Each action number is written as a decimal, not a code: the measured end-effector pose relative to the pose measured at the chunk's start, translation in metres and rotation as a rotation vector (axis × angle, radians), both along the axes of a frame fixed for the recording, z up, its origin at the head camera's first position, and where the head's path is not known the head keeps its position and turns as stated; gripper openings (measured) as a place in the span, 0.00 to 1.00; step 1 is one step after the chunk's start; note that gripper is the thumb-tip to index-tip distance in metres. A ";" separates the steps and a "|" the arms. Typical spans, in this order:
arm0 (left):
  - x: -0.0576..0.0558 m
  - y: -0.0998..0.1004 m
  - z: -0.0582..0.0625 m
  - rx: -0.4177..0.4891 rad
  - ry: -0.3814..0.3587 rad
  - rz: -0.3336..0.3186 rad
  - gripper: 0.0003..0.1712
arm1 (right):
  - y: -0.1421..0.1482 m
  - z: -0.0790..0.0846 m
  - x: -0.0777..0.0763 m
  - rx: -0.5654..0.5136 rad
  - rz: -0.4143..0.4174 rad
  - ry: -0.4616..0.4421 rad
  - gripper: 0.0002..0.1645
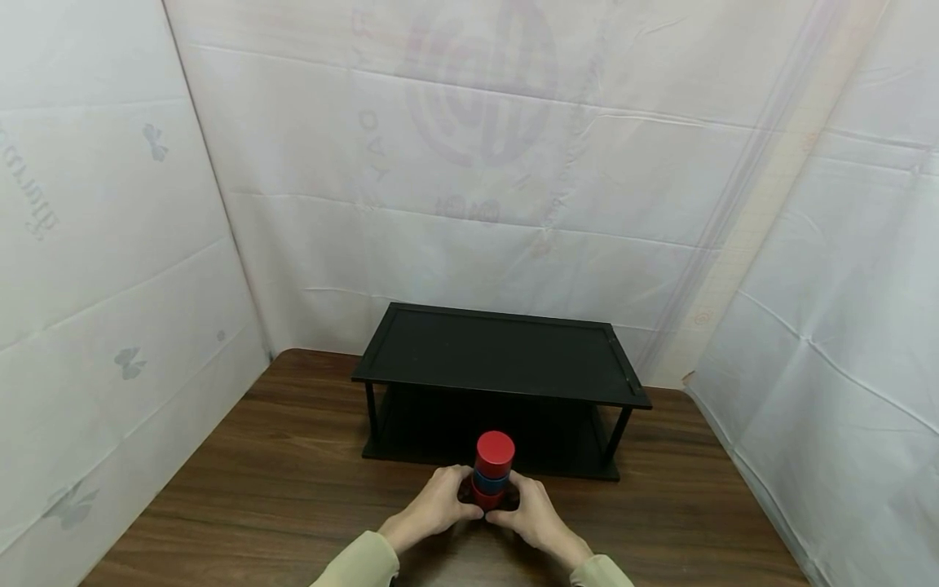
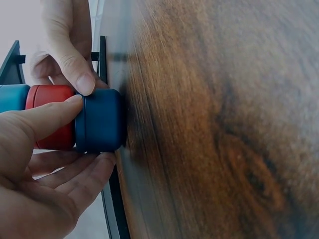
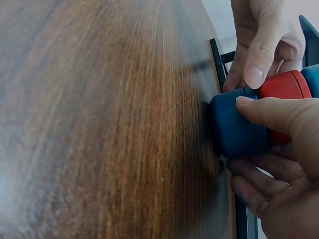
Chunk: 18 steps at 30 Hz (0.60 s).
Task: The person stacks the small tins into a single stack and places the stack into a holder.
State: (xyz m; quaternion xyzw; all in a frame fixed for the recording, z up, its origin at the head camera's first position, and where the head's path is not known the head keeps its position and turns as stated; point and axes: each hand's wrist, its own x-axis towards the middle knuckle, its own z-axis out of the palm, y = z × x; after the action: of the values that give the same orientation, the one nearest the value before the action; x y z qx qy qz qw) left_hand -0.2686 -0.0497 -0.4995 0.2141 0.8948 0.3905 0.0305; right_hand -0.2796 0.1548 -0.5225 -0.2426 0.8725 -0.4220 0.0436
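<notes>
A stack of small round lidded tins stands upright on the table, just in front of a black two-tier shelf. Its top is a red tin (image 1: pixel 495 453), over a blue tin (image 1: pixel 490 482), a lower red tin (image 2: pixel 54 94) and a bottom blue tin (image 3: pixel 237 124). My left hand (image 1: pixel 438 501) grips the stack's low part from the left, its thumb near the seam between lower red and bottom blue. From the right my right hand (image 1: pixel 534 514) grips it too, thumb on the bottom blue tin. Some fingers are partly hidden behind the tins.
The black shelf (image 1: pixel 499 350) stands at the back of the brown wood table (image 1: pixel 293 473), its lower tier close behind the stack. White cloth sheets (image 1: pixel 440 163) hang behind the table and along both sides.
</notes>
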 end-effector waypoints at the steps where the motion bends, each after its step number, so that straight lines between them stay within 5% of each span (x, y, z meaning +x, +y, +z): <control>1: 0.000 0.000 0.000 -0.002 0.002 0.000 0.28 | 0.000 0.000 0.000 0.001 0.000 -0.003 0.29; 18: 0.000 0.001 -0.002 0.011 0.026 0.009 0.25 | -0.001 0.001 0.001 0.015 -0.010 0.002 0.30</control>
State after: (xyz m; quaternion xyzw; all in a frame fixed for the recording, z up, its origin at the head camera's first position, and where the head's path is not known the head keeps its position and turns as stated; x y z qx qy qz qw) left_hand -0.2691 -0.0488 -0.5020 0.2154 0.8940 0.3926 0.0157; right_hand -0.2788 0.1541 -0.5213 -0.2381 0.8769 -0.4153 0.0424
